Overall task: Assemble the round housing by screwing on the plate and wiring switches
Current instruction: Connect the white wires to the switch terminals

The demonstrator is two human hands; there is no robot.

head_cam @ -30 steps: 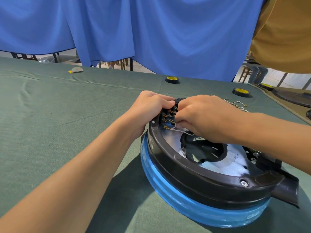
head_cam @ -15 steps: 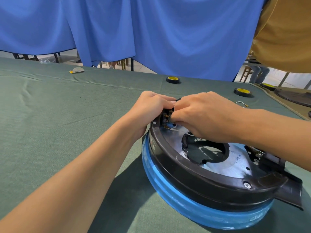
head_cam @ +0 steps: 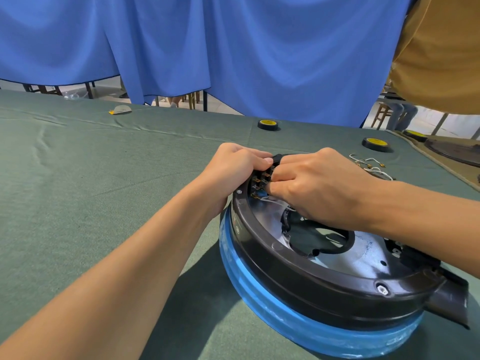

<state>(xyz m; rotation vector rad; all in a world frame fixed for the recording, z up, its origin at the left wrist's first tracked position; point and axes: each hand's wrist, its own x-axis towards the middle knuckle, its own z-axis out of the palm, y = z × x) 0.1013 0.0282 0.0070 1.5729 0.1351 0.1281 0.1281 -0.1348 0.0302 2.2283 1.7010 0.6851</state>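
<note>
A round black housing (head_cam: 298, 268) with a blue film-wrapped band (head_cam: 272, 315) lies on the green cloth. A shiny metal plate (head_cam: 363, 258) with a central opening sits inside its rim. At the far rim is a block of switches with brass terminals (head_cam: 259, 181). My left hand (head_cam: 233, 167) grips the housing's far rim beside the switches. My right hand (head_cam: 314, 188) reaches over the plate and pinches a white wire (head_cam: 270, 201) at the terminals; its fingertips are hidden.
Loose white wires with brass ends (head_cam: 368, 165) lie behind the housing. Two black-and-yellow tape rolls (head_cam: 268, 124) (head_cam: 376, 144) sit further back. A blue curtain (head_cam: 233, 48) hangs behind the table. Another person in a mustard shirt (head_cam: 441, 48) stands at the right.
My right hand has shifted slightly along the switch terminals and back; the loose wires behind it show again. My left hand keeps its grip on the rim.
</note>
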